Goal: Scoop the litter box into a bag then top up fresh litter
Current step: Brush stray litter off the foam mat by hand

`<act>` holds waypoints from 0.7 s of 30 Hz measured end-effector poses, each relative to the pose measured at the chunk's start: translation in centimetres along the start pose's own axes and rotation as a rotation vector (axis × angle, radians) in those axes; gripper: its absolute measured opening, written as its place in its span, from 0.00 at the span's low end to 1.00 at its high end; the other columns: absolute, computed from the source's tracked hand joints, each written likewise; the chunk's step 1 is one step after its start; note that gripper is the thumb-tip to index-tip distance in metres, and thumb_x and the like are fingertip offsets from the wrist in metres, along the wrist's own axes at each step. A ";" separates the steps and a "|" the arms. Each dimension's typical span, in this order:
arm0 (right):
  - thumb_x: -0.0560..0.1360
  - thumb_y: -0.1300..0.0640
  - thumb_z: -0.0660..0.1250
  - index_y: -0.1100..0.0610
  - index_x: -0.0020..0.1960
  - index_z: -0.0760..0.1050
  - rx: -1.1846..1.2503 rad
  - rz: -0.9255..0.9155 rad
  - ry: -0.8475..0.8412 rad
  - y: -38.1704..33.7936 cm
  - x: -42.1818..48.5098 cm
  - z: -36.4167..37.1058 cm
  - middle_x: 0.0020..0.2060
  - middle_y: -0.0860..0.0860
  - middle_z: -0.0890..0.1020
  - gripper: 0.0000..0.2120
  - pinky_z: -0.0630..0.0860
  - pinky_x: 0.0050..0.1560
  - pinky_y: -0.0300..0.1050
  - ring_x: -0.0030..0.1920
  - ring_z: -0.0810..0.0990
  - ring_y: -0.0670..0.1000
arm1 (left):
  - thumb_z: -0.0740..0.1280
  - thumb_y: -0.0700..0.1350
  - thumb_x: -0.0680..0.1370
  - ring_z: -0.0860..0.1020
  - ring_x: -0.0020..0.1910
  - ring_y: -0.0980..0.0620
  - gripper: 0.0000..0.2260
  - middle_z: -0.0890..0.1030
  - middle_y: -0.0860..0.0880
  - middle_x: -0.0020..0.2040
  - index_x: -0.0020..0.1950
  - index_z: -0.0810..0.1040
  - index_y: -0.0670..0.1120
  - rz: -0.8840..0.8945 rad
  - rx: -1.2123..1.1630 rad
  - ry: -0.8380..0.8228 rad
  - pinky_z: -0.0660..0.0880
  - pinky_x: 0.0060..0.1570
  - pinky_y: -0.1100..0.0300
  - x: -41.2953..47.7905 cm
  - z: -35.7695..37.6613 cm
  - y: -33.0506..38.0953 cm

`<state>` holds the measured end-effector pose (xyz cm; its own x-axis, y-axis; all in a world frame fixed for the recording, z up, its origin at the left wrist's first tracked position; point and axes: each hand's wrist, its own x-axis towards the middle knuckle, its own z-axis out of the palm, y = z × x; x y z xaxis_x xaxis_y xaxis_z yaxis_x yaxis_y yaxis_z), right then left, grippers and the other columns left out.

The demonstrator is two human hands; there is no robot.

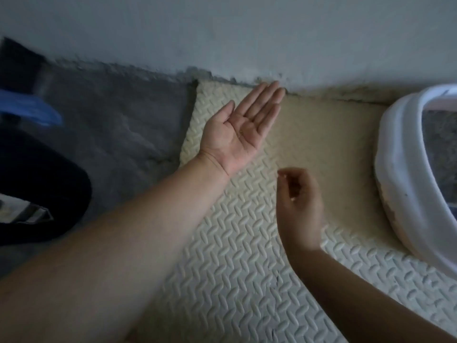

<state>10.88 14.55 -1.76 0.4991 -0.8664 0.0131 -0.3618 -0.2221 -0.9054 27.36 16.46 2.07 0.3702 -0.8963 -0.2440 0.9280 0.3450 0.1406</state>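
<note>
My left hand (243, 125) is stretched out palm up over the cream foam mat (247, 268), fingers straight and together, with a few tiny specks on the palm. My right hand (298, 206) hovers lower, its fingers loosely curled with thumb and fingertips close together; whether it pinches a speck I cannot tell. The white litter box (405, 169) stands on the mat at the right edge of the view, with grey litter (440, 149) inside and brown smears on its outer wall.
A grey wall (222, 33) runs along the back. Grey concrete floor (118, 125) lies left of the mat. A blurred blue object (29, 107) and dark fabric (37, 189) are at the far left.
</note>
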 end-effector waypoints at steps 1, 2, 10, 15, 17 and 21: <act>0.78 0.55 0.62 0.46 0.52 0.75 -0.082 0.051 -0.120 0.0 0.2 0.0 0.39 0.43 0.78 0.07 0.70 0.36 0.35 0.35 0.74 0.41 | 0.44 0.50 0.83 0.60 0.74 0.40 0.27 0.68 0.36 0.67 0.63 0.70 0.29 0.035 0.008 0.004 0.63 0.69 0.46 0.0 1.6 1.8; 0.78 0.55 0.62 0.44 0.53 0.75 -0.198 0.068 -0.249 -0.1 0.5 0.0 0.40 0.41 0.79 0.08 0.66 0.35 0.31 0.35 0.73 0.38 | 0.45 0.48 0.83 0.60 0.74 0.40 0.26 0.69 0.36 0.67 0.62 0.71 0.29 0.088 0.025 0.006 0.63 0.68 0.47 -0.2 3.5 3.9; 0.74 0.60 0.68 0.35 0.42 0.72 -0.412 -0.147 -0.671 -8.4 1.5 3.5 0.40 0.42 0.80 0.18 0.72 0.42 0.29 0.42 0.78 0.39 | 0.50 0.43 0.78 0.69 0.69 0.43 0.22 0.72 0.39 0.66 0.61 0.74 0.30 0.483 0.107 -0.048 0.66 0.68 0.49 -10.3 12.4 18.1; 0.71 0.65 0.71 0.39 0.40 0.75 -0.291 -0.406 -0.775 -18.3 0.2 10.4 0.34 0.42 0.82 0.20 0.69 0.37 0.24 0.39 0.78 0.35 | 0.48 0.44 0.81 0.72 0.65 0.43 0.23 0.72 0.38 0.68 0.64 0.72 0.31 0.788 0.075 0.012 0.69 0.64 0.48 -22.4 9.3 23.8; 0.71 0.65 0.70 0.40 0.38 0.76 -0.232 -0.455 -0.832 -21.3 -1.2 13.3 0.35 0.37 0.82 0.18 0.70 0.36 0.26 0.36 0.79 0.36 | 0.48 0.45 0.81 0.71 0.66 0.43 0.23 0.72 0.38 0.69 0.66 0.71 0.32 0.909 0.094 0.060 0.69 0.64 0.48 -27.3 7.3 25.4; 0.74 0.63 0.68 0.39 0.42 0.76 -0.189 -0.582 -0.935 -25.4 -5.0 18.0 0.34 0.44 0.82 0.17 0.71 0.38 0.30 0.38 0.80 0.41 | 0.51 0.45 0.80 0.73 0.65 0.43 0.22 0.77 0.37 0.62 0.58 0.78 0.33 1.073 0.091 0.201 0.69 0.66 0.48 -34.9 4.4 27.2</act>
<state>31.69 32.57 13.54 0.9985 0.0514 0.0173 0.0454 -0.6180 -0.7849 39.52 55.89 18.58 0.9917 -0.0764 -0.1034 0.1146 0.8898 0.4416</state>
